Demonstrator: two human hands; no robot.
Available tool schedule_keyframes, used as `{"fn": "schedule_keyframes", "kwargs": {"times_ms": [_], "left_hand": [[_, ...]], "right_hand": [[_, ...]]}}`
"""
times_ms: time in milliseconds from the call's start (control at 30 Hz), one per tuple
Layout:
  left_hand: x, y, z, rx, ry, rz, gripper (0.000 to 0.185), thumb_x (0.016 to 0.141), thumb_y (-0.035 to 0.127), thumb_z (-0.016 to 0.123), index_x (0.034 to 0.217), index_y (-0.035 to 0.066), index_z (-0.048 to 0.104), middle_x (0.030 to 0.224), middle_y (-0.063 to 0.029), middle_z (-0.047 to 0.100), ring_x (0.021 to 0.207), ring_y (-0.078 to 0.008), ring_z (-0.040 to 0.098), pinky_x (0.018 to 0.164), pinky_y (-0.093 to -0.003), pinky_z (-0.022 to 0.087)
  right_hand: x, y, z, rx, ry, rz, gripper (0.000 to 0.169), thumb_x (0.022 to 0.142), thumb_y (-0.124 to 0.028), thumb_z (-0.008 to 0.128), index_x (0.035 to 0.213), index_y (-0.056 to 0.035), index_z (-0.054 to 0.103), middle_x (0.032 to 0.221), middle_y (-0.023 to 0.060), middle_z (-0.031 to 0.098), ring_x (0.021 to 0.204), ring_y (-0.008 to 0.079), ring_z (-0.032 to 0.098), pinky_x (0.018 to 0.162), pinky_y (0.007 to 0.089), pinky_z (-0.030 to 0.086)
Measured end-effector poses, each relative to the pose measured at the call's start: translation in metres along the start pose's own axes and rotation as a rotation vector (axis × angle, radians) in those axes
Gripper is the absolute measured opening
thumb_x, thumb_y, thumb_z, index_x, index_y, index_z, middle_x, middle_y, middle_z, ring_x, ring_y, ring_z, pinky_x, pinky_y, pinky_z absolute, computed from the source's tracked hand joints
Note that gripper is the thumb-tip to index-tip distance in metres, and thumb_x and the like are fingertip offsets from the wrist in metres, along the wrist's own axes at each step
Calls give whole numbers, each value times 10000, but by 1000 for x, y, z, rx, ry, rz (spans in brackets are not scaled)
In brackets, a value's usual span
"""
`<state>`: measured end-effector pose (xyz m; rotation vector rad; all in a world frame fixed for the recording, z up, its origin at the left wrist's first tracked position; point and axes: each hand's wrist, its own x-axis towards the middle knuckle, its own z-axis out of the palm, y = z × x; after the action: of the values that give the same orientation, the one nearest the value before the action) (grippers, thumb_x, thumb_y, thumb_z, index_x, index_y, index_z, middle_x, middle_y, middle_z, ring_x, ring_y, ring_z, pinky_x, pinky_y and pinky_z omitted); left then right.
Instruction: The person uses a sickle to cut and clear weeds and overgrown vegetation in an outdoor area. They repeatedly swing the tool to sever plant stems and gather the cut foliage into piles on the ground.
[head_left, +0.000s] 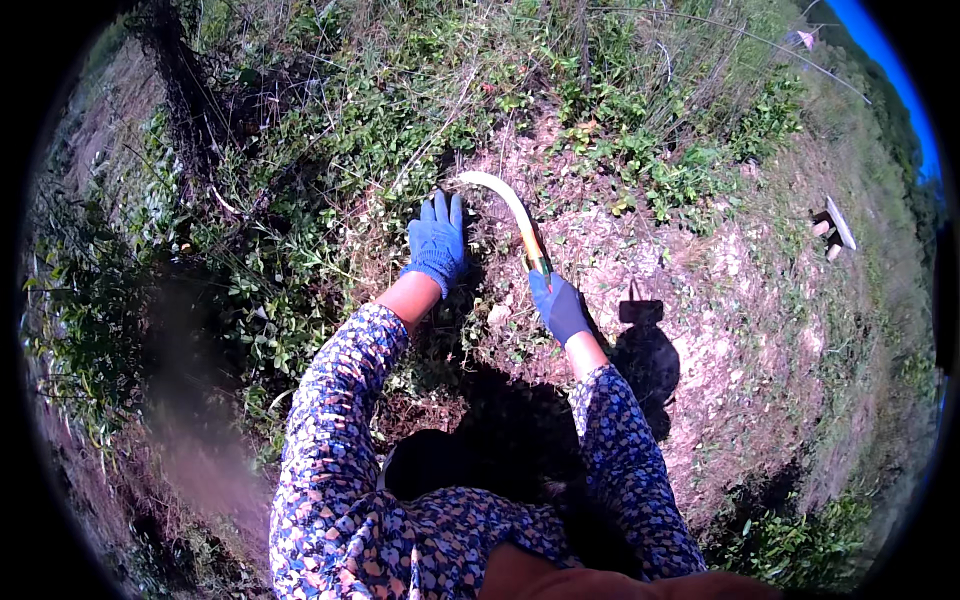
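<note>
My right hand (559, 306), in a blue glove, grips the handle of a sickle (512, 201). Its curved, bright blade arcs up and to the left over the soil, with the tip just beyond my left fingertips. Orange and green show on the sickle near the grip. My left hand (436, 241), gloved in blue too, is spread palm down with fingers extended over low leafy weeds (375, 225). No object shows in it, though its palm is hidden. Both forearms wear patterned sleeves.
A dark tree trunk (174, 82) rises at the upper left. Dry bare soil (720, 337) lies to the right, crossed by my shadow (646, 360). Farther right is a small wooden object (840, 225), perhaps a stool. Tall grass and a thin bent stem (780, 49) stand at upper right.
</note>
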<state>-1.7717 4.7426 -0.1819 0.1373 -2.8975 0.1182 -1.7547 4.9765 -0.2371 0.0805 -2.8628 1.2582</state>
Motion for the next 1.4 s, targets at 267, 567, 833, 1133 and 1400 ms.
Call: {"fn": "schedule_keyframes", "kwargs": {"times_ms": [267, 567, 833, 1133, 1400], "left_hand": [[-32, -25, 4, 15, -286, 332, 217, 915, 194, 556, 960, 100, 746, 947, -118, 732, 909, -305, 713, 756, -438, 567], [-122, -103, 22, -95, -427, 143, 316, 830, 336, 640, 1071, 135, 679, 1042, -134, 677, 957, -317, 667, 791, -446, 527], [-38, -52, -21, 131, 271, 234, 540, 909, 238, 574, 1418, 107, 450, 1448, -118, 454, 1287, -310, 475, 898, -415, 488], [23, -100, 33, -192, 37, 1, 342, 966, 298, 512, 870, 38, 713, 902, -173, 678, 879, -354, 653, 769, -446, 518], [-137, -172, 25, 8, -220, -21, 296, 935, 237, 557, 1205, 127, 608, 1256, -147, 586, 1093, -347, 586, 898, -456, 491]], "right_hand": [[-187, 117, -36, 58, -227, 38, 266, 1014, -298, 520, 932, -61, 608, 728, 7, 564, 639, 117, 555, 583, 302, 455], [-89, 33, -42, 559, -106, 161, 233, 1004, -325, 584, 876, -132, 568, 587, -77, 436, 450, 32, 400, 394, 241, 304], [-13, -31, 28, 123, -120, 143, 504, 959, -468, 590, 924, 29, 663, 670, 159, 619, 575, 219, 582, 549, 385, 450], [-168, 90, -5, 825, -352, 218, 242, 1011, -236, 540, 961, -11, 615, 757, -20, 557, 643, 76, 500, 567, 246, 411], [-191, 76, -13, 575, -374, 240, 120, 1001, -158, 572, 1020, -44, 605, 755, -63, 530, 638, 13, 469, 534, 200, 372]]}}
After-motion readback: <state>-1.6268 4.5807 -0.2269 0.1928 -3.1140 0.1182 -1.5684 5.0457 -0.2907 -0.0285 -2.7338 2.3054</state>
